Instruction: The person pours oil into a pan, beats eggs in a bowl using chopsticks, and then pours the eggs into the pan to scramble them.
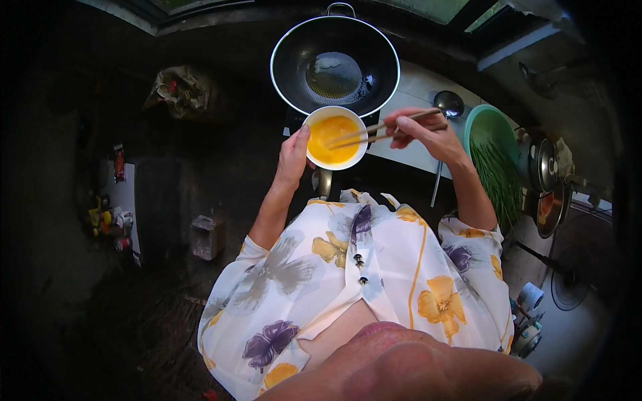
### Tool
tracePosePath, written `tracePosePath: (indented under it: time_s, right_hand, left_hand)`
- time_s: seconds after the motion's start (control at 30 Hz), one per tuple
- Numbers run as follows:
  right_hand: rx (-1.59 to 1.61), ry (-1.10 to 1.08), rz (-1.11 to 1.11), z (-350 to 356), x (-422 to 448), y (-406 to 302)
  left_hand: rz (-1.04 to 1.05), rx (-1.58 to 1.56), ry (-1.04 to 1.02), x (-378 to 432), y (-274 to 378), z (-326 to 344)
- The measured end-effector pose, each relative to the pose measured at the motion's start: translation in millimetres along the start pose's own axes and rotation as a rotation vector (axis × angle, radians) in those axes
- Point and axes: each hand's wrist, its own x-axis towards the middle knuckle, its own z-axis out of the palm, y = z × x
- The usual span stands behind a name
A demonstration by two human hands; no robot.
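My left hand (293,156) grips the rim and side of a white bowl (364,155), thumb over the edge. Yellow beaten egg (326,131) fills much of the bowl. Between the fingers of my right hand (421,131) is a pair of wooden chopsticks (368,134), their blurred tips in the egg. Just beyond the bowl sits a dark wok (289,65) with a metal rim and a loop handle at the far side. Clear oil (333,82) with small bubbles along its edge pools at the wok's bottom. The wok's long handle (325,183) points towards me, partly hidden by the bowl.
A metal ladle (448,104) lies on the tiled counter (409,92) right of the wok. Beside it, a green basin (489,120) holds long green stalks (494,170). Lidded pots (542,163) stand farther right. Under the wok shows part of a black cooktop (293,120).
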Motion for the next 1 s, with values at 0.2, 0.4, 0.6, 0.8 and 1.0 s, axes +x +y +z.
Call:
tracePosePath:
  time_s: [0.2, 0.4, 0.6, 0.8, 1.0]
  right_hand:
    - [-0.014, 0.054, -0.037, 2, -10, -5]
    - [-0.065, 0.152, -0.145, -15, -8, -4]
    - [-0.051, 0.057, -0.09, -4, -7, -10]
    - [-0.049, 0.013, -0.1, 21, -1, -11]
    - [-0.014, 0.028, -0.098, 19, 10, -9]
  left_hand:
    - [0.014, -0.021, 0.02, -1, -8, -2]
    - [0.025, -0.016, 0.085, -6, -4, -2]
    - [0.058, -0.017, 0.128, -4, -7, -5]
    - [0.033, -0.032, 0.107, -6, -9, -7]
    - [0.052, -0.035, 0.112, -9, -8, -6]
